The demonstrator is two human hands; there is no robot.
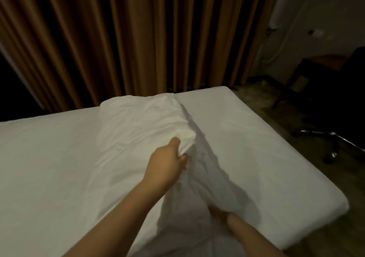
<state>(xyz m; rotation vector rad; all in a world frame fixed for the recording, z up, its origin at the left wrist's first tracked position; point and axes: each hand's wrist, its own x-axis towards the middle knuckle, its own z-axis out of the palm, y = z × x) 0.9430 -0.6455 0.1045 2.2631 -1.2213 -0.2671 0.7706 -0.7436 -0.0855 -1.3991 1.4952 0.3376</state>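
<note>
White sheet (138, 122) is gripped, bunched, by the left hand (167, 162) mid-frame; whether the half-buried right hand (221, 214) holds it cannot be told. Spreading seems due next.

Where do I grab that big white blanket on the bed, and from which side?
Probably its bunched right edge, reached from the near side of the bed. The white blanket puckers into a thick ridge there, easy to pinch; the left hand grips it just so. Its flat top offers nothing to curl fingers round.
</note>
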